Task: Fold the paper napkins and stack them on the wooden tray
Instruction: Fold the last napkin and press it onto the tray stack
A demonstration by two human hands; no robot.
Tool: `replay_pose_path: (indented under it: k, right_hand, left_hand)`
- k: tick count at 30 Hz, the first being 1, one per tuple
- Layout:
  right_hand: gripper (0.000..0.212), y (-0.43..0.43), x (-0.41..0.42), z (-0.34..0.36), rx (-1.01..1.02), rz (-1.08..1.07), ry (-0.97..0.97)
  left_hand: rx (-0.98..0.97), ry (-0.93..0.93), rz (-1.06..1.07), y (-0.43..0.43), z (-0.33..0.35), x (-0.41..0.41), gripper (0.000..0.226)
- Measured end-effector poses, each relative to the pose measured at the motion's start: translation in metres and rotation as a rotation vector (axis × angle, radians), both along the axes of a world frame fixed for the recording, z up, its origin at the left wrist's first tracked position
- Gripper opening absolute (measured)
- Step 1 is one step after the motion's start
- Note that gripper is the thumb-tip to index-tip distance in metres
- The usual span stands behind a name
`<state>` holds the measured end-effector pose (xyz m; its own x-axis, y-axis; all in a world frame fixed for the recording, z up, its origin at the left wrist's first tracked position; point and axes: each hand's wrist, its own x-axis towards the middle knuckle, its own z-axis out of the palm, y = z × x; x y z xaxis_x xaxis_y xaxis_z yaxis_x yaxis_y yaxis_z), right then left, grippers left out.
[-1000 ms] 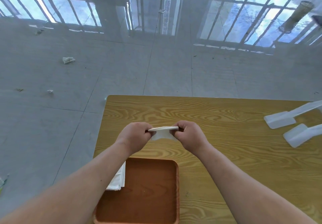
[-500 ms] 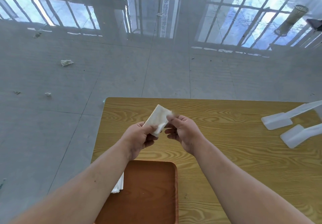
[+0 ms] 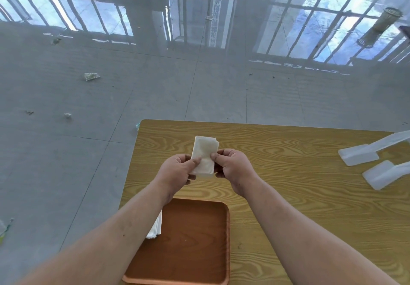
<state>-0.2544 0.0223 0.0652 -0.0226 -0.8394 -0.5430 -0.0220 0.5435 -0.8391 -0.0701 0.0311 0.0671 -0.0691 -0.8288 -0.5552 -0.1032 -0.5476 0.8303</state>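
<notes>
A folded white paper napkin (image 3: 204,151) stands upright above the table, a narrow rectangle. My left hand (image 3: 177,171) pinches its lower left edge with the thumb on top. My right hand (image 3: 233,167) pinches its lower right edge the same way. Below my hands lies the brown wooden tray (image 3: 221,222) near the table's front edge, its floor bare where visible. A small pile of white napkins (image 3: 155,227) shows at the tray's left side, mostly hidden by my left forearm; whether it lies in the tray or beside it I cannot tell.
The wood-grain table (image 3: 288,174) spreads to the right. Two white plastic pieces (image 3: 363,154) (image 3: 383,174) lie at its right edge. Beyond the table is a glossy grey tiled floor (image 3: 111,107) with scraps of crumpled paper (image 3: 91,76).
The napkin went from flat and edge-on between both hands to upright and facing me. Both hands now pinch its lower edges.
</notes>
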Motion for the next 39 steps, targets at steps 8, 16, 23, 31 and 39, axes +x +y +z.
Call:
replay_pose_path:
  k: [8, 16, 23, 31, 39]
  right_hand:
    - [0.015, 0.020, 0.038, -0.030, 0.098, 0.088, 0.026]
    - [0.014, 0.042, 0.097, -0.071, 0.209, 0.213, 0.122]
    - [0.018, 0.062, 0.130, -0.101, 0.253, 0.372, 0.279]
    - [0.016, 0.068, 0.145, -0.112, 0.222, 0.451, 0.425]
    - [0.018, 0.072, 0.152, -0.115, 0.199, 0.510, 0.525]
  left_hand:
    - [0.042, -0.164, 0.031, 0.018, -0.031, 0.050, 0.010]
    - [0.111, -0.376, 0.026, 0.053, -0.077, 0.111, 0.011]
    - [0.163, -0.524, -0.008, 0.077, -0.103, 0.142, 0.015]
    - [0.197, -0.626, -0.053, 0.088, -0.119, 0.153, 0.020]
    - [0.188, -0.740, -0.106, 0.094, -0.128, 0.158, 0.022]
